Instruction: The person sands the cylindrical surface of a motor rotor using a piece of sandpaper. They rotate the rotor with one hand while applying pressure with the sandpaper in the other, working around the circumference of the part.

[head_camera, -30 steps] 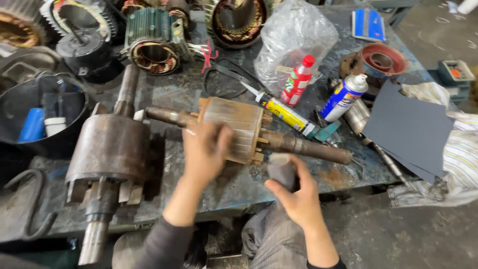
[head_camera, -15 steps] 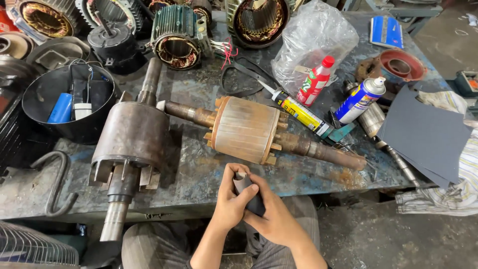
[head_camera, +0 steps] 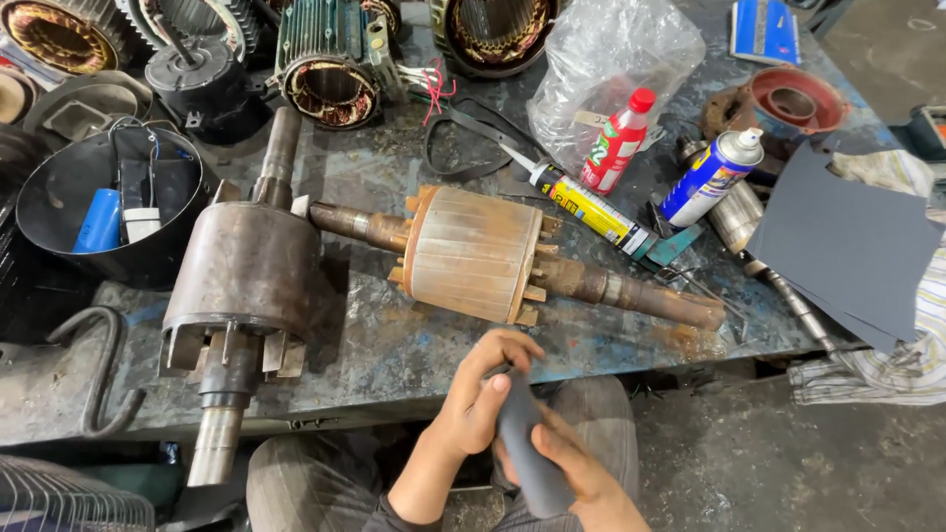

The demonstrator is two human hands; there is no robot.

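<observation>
Both my hands meet in front of the bench edge, over my lap. My left hand (head_camera: 481,392) and my right hand (head_camera: 579,475) together grip a dark grey rolled or folded strip (head_camera: 524,448), which looks like abrasive paper. Just beyond them, a rusty motor rotor (head_camera: 473,254) lies on its shaft across the metal workbench (head_camera: 394,350), and neither hand touches it. A larger dark rotor (head_camera: 246,271) lies to its left, with its shaft end sticking out over the bench edge.
Right of the rotor lie a yellow sealant tube (head_camera: 591,209), a red bottle (head_camera: 616,143), a spray can (head_camera: 711,177) and dark abrasive sheets (head_camera: 847,241). A black bowl of parts (head_camera: 59,212) sits at left, with motor stators (head_camera: 330,69) and a plastic bag (head_camera: 611,59) at the back.
My left hand came off the rusty rotor and back to the bench edge. It joined my right hand on the grey strip, which both hands now hold lower and turned lengthwise.
</observation>
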